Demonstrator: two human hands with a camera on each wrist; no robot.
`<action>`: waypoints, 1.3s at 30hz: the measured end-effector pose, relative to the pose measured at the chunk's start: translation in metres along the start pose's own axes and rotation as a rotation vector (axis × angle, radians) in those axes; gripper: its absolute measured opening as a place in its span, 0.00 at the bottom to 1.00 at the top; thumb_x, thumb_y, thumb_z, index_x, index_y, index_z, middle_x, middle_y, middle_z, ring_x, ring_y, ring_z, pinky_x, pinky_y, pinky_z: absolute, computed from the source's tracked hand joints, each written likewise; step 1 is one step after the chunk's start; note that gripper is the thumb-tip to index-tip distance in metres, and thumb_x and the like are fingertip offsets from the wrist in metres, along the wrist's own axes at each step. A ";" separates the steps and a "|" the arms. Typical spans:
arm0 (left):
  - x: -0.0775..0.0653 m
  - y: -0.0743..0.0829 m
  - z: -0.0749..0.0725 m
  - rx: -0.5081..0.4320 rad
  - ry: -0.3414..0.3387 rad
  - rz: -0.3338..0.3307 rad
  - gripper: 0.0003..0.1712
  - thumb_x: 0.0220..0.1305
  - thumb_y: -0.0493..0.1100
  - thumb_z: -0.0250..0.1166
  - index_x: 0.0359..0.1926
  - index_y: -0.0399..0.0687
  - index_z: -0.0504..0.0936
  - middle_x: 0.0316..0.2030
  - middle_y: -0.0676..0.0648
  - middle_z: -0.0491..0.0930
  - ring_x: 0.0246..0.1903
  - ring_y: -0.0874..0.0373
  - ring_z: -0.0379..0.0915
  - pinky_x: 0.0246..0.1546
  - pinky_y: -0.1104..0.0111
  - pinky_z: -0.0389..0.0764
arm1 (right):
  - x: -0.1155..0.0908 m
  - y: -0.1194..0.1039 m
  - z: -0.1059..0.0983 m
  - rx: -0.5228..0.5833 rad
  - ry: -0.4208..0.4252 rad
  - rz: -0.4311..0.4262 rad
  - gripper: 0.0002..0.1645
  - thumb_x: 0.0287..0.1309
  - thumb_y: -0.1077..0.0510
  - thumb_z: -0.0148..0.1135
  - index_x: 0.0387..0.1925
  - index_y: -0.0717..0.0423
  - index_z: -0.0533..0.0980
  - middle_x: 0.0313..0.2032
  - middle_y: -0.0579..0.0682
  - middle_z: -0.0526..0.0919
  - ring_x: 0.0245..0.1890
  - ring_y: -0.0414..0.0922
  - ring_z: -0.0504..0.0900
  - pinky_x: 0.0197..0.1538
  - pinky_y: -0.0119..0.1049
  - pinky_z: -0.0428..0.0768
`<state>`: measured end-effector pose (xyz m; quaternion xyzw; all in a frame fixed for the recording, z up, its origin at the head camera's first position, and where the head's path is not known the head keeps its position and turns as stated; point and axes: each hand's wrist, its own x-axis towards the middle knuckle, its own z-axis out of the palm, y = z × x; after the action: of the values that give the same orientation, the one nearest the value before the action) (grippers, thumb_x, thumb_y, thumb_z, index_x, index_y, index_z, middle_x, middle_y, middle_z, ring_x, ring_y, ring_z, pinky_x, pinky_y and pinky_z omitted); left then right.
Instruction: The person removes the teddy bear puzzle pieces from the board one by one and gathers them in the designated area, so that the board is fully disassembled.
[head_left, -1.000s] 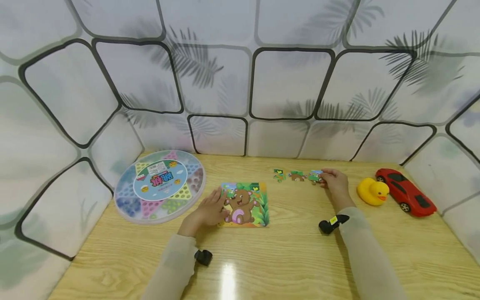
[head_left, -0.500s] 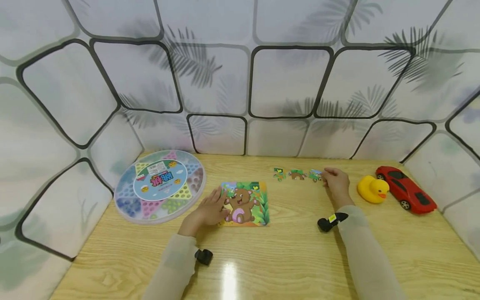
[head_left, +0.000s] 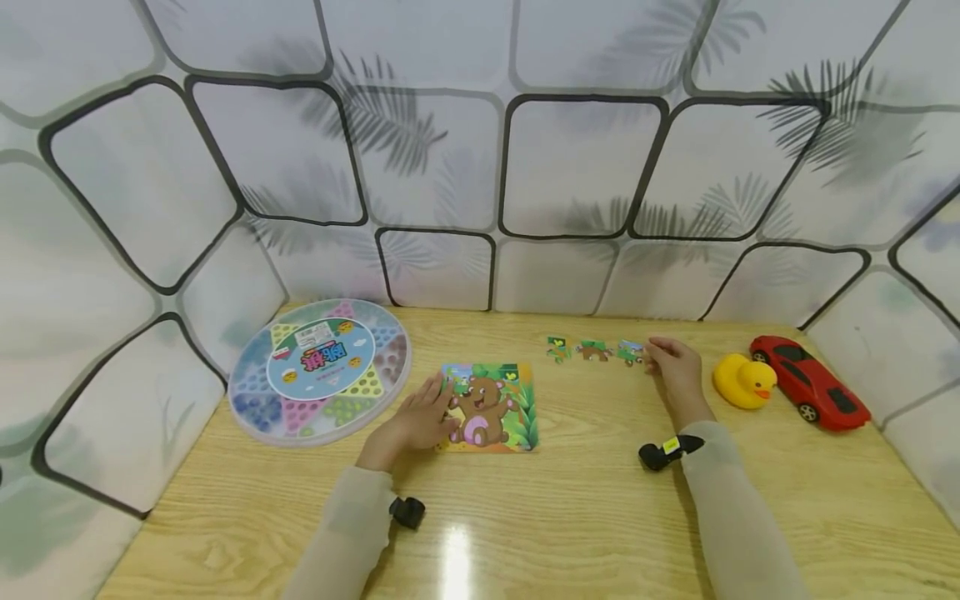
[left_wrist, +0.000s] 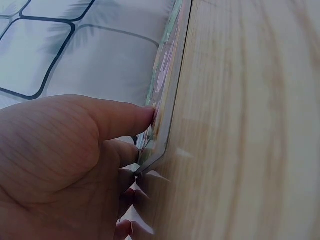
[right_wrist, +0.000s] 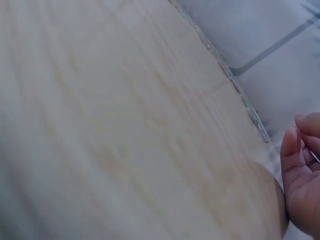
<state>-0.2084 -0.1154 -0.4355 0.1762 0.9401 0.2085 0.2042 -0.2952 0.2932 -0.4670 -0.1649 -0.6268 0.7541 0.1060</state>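
Note:
A bear jigsaw puzzle (head_left: 483, 408) lies flat on the table. My left hand (head_left: 416, 419) rests on its left side, fingers stretched out; in the left wrist view the thumb (left_wrist: 127, 120) touches the edge of the puzzle board (left_wrist: 167, 95). Three jigsaw pieces sit in a row farther back: a left piece (head_left: 557, 349), a middle piece (head_left: 594, 350) and a right piece (head_left: 629, 352). Just right of the last one is my right hand (head_left: 675, 371). Its fingers are loosely curled, thumb near the index fingertip, and nothing shows between them in the right wrist view.
A round Chinese checkers set (head_left: 318, 371) lies at the left. To the right stand a yellow rubber duck (head_left: 744, 382) and a red toy car (head_left: 810, 382). Patterned cloth walls (head_left: 435, 267) border the wooden table (head_left: 570, 517) at the back and sides.
My right hand has let go of the right jigsaw piece and shifted slightly right, away from it. The left hand and the bear puzzle stay where they were.

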 end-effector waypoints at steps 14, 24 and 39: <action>0.010 -0.009 0.009 -0.002 0.022 0.004 0.40 0.72 0.53 0.47 0.74 0.41 0.40 0.73 0.40 0.29 0.72 0.46 0.25 0.69 0.48 0.37 | -0.020 -0.006 0.006 -0.005 -0.069 -0.015 0.18 0.58 0.65 0.62 0.48 0.72 0.74 0.29 0.44 0.80 0.25 0.37 0.78 0.31 0.24 0.79; 0.002 -0.001 0.002 0.001 0.006 0.013 0.39 0.72 0.48 0.48 0.73 0.36 0.42 0.73 0.36 0.32 0.72 0.43 0.26 0.68 0.46 0.37 | -0.047 -0.013 0.024 0.014 -0.303 -0.017 0.05 0.61 0.65 0.60 0.38 0.58 0.80 0.31 0.42 0.81 0.28 0.36 0.77 0.34 0.25 0.79; 0.005 -0.006 0.005 0.009 0.031 0.000 0.40 0.71 0.52 0.49 0.73 0.38 0.43 0.73 0.38 0.33 0.72 0.45 0.27 0.69 0.48 0.39 | -0.084 0.000 0.059 -0.277 -0.546 -0.039 0.26 0.62 0.58 0.61 0.53 0.76 0.69 0.35 0.43 0.78 0.30 0.36 0.76 0.37 0.28 0.79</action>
<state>-0.2118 -0.1170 -0.4441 0.1736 0.9441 0.2069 0.1889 -0.2401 0.2082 -0.4476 0.0432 -0.7321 0.6756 -0.0755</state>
